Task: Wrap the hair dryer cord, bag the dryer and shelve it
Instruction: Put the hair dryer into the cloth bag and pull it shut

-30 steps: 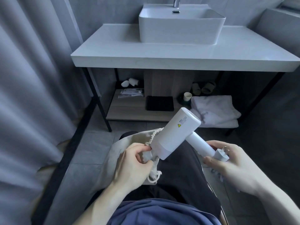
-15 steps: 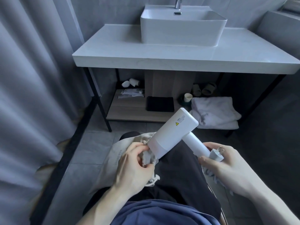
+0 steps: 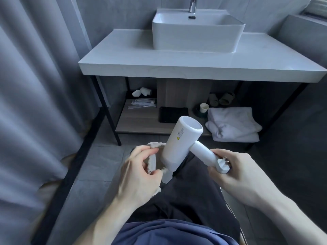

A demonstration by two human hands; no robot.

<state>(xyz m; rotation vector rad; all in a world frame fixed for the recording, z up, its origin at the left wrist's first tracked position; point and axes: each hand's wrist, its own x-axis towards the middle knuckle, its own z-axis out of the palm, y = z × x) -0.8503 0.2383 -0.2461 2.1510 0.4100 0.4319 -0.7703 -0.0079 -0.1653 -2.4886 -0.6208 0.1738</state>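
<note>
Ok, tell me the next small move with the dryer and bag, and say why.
Probably push the hair dryer further down into the cloth bag. The left hand holds the bag's mouth open, the dryer's lower end sits at that opening, and the right hand grips the handle and plug; most of the body is outside.

Both forearms reach forward over the lap. The left hand point(image 3: 139, 171) pinches with thumb and curled fingers; the right hand point(image 3: 235, 171) is closed in a grip, palm turned inward.
</note>
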